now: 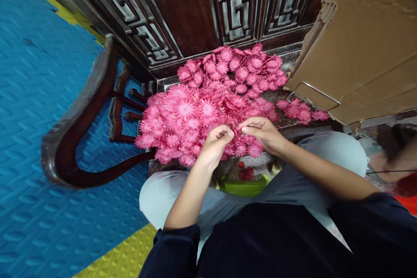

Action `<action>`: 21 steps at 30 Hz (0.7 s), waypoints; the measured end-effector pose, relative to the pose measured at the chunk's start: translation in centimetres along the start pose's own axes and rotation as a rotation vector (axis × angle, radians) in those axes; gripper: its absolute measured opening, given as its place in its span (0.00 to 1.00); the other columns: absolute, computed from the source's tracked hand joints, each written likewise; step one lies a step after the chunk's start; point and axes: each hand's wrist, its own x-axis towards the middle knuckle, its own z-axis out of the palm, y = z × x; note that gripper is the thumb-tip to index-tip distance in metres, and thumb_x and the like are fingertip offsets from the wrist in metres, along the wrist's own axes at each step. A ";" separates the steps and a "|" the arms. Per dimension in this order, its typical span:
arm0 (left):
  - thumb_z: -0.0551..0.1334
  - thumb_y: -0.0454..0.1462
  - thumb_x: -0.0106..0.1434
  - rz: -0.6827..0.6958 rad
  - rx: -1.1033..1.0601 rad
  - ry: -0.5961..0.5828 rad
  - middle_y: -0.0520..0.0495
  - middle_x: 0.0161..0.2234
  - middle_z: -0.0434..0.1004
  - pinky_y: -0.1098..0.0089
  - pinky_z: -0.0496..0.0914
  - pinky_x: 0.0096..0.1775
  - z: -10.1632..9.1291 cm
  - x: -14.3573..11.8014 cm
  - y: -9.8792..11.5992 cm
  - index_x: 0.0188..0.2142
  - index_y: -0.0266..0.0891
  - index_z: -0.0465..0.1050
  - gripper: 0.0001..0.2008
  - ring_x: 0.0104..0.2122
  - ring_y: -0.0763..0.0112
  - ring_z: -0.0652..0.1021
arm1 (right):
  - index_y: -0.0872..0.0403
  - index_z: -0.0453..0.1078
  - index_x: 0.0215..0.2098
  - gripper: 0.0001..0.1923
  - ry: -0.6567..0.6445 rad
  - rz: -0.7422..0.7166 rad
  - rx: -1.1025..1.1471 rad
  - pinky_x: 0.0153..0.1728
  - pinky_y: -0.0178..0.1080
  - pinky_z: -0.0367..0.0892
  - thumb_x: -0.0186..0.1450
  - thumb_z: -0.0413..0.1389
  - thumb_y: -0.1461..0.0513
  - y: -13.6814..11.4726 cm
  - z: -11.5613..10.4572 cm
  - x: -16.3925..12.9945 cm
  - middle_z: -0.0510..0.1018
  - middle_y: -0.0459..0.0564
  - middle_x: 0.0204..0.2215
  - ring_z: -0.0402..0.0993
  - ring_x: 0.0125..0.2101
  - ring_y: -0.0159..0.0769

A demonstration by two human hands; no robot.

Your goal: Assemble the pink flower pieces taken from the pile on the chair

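Both hands meet, fingertips pinched, at the near edge of a heap of pink flower heads.

The left hand [215, 142] is curled, thumb and fingers pinched on something pink and small, hard to make out; the right hand [262, 132] faces it, fingertips closed toward the same spot, the two nearly touching. The heap of pink daisy-shaped fabric flower heads [208, 104], thin and frilled, spreads away from the hands across the dark tabletop [293, 122], more to the left. Beyond stand a dark carved wooden panel [182, 8], a torn brown cardboard box [368, 52] at right, and a curved dark wooden chair arm [81, 113] above blue foam floor mats [35, 95].
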 end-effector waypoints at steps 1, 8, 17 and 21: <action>0.74 0.47 0.36 -0.009 -0.005 0.000 0.59 0.16 0.59 0.75 0.55 0.29 0.0 0.0 0.0 0.18 0.36 0.67 0.21 0.21 0.80 0.60 | 0.49 0.77 0.26 0.07 -0.001 0.002 0.000 0.36 0.33 0.67 0.48 0.67 0.60 0.0 0.0 0.0 0.80 0.42 0.26 0.72 0.27 0.25; 0.74 0.48 0.36 -0.053 -0.057 -0.048 0.57 0.17 0.60 0.74 0.56 0.30 0.1 -0.3 -0.2 0.18 0.36 0.64 0.23 0.22 0.79 0.60 | 0.48 0.77 0.24 0.09 -0.023 0.046 0.045 0.37 0.35 0.68 0.44 0.68 0.58 0.2 -0.1 0.1 0.81 0.42 0.24 0.74 0.27 0.27; 0.73 0.50 0.36 -0.144 -0.100 -0.070 0.55 0.20 0.60 0.71 0.57 0.30 0.6 -0.6 -0.1 0.21 0.38 0.66 0.23 0.23 0.77 0.61 | 0.50 0.76 0.24 0.09 -0.099 0.089 0.138 0.35 0.35 0.67 0.46 0.68 0.57 -0.3 -0.2 0.1 0.79 0.43 0.23 0.72 0.26 0.27; 0.73 0.52 0.35 -0.131 -0.108 -0.041 0.55 0.21 0.62 0.71 0.58 0.30 0.9 -0.6 -0.3 0.21 0.38 0.65 0.25 0.24 0.77 0.62 | 0.51 0.76 0.24 0.09 -0.122 0.094 0.155 0.34 0.34 0.67 0.46 0.67 0.58 -0.2 -0.2 0.1 0.79 0.42 0.22 0.72 0.25 0.27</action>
